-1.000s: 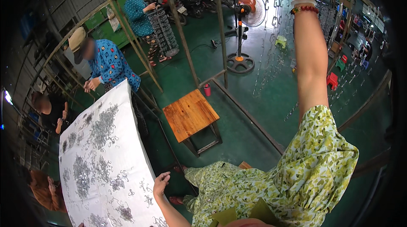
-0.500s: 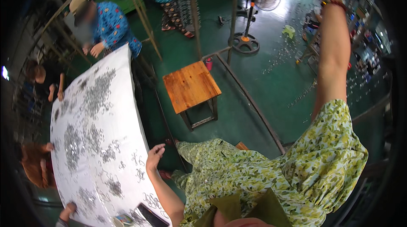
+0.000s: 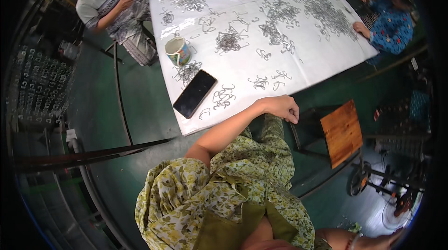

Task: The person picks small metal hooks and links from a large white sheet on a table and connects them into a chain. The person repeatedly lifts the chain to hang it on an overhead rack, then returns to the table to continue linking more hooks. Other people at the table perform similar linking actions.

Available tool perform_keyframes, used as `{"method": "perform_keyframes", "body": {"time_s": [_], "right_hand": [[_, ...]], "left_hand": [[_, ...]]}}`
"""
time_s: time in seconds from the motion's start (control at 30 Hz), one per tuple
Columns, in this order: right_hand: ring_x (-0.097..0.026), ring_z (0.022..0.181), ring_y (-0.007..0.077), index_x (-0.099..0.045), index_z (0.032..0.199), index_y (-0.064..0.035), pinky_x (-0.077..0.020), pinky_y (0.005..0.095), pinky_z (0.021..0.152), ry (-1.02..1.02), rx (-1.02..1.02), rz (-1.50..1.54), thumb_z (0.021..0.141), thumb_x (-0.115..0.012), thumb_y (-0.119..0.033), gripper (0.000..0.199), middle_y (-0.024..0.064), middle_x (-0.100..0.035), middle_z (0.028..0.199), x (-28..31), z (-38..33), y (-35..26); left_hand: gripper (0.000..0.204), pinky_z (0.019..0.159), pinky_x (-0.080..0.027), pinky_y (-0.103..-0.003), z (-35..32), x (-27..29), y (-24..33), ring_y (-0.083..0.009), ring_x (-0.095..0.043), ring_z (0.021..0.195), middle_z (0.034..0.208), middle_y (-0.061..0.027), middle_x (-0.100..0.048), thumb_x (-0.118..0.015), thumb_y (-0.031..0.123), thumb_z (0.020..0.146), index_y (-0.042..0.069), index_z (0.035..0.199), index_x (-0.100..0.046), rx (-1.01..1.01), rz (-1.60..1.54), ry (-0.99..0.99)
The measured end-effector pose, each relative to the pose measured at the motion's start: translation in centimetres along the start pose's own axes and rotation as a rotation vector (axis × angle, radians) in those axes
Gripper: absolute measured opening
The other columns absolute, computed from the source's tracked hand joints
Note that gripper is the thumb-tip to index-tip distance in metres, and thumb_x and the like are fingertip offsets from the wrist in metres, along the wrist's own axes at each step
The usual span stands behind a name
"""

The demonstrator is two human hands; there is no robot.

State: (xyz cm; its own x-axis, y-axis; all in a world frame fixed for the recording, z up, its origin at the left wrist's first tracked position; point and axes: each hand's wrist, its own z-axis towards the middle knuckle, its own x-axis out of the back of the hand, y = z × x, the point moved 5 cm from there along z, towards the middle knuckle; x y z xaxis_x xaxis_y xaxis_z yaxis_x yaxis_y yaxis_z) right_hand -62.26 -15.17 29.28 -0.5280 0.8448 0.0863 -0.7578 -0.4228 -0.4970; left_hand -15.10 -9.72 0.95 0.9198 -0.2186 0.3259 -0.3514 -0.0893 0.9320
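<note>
My left hand [image 3: 281, 107] hangs just off the near edge of a white-covered table [image 3: 322, 65], its fingers loosely bent with nothing visible in them. At the lower right rim my right hand [image 3: 388, 240] reaches outward, with bracelets [image 3: 352, 241] at the wrist; its fingers are too dim and cut off to read. Small bent metal hooks [image 3: 224, 97] lie loose on the table near my left forearm, with more in heaps [image 3: 228, 40] farther back. A black phone [image 3: 195, 93] rests face up by the near left corner. Behind it stands a colourful paper cup [image 3: 178, 52].
A wooden stool [image 3: 342, 133] stands right of my legs, with a metal frame bar beyond. A standing fan [image 3: 396, 210] is at the lower right. One person [image 3: 109, 5] sits at the table's left, another in blue [image 3: 392, 24] at its far right. A dark rail [image 3: 98, 154] runs left.
My view has swung left toward the table, so phone and cup now show fully. My right arm, raised high before, now lies low at the right. My left hand stays by the table edge.
</note>
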Motion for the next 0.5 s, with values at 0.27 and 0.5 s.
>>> {"method": "perform_keyframes", "body": {"time_s": [0.27, 0.5], "right_hand": [[-0.061, 0.087, 0.0099, -0.069, 0.111, 0.0008, -0.0485, 0.0225, 0.079, -0.733, -0.253, 0.588, 0.095, -0.06, -0.011, 0.021, 0.0054, -0.067, 0.101, -20.1, -10.7, -6.9], [-0.056, 0.071, 0.0092, -0.069, 0.108, -0.0002, -0.0457, 0.0232, 0.065, -1.597, -0.09, 0.824, 0.09, -0.06, -0.004, 0.021, 0.0054, -0.064, 0.082, -32.0, -29.9, -15.6]], "left_hand": [[0.013, 0.074, -0.052, -0.043, -7.6, 16.5, -7.2, -0.034, -0.065, 0.083, 0.087, -0.0155, -0.067, -0.073, 0.014, 0.078, 0.006, 0.088, -0.074, 0.276, 0.696, 1.19], [0.009, 0.072, -0.055, -0.045, -5.6, 18.2, -11.2, -0.0343, -0.057, 0.101, 0.1, -0.0184, -0.06, -0.062, 0.004, 0.078, -0.002, 0.084, -0.067, 0.435, 0.984, 1.012]]}}
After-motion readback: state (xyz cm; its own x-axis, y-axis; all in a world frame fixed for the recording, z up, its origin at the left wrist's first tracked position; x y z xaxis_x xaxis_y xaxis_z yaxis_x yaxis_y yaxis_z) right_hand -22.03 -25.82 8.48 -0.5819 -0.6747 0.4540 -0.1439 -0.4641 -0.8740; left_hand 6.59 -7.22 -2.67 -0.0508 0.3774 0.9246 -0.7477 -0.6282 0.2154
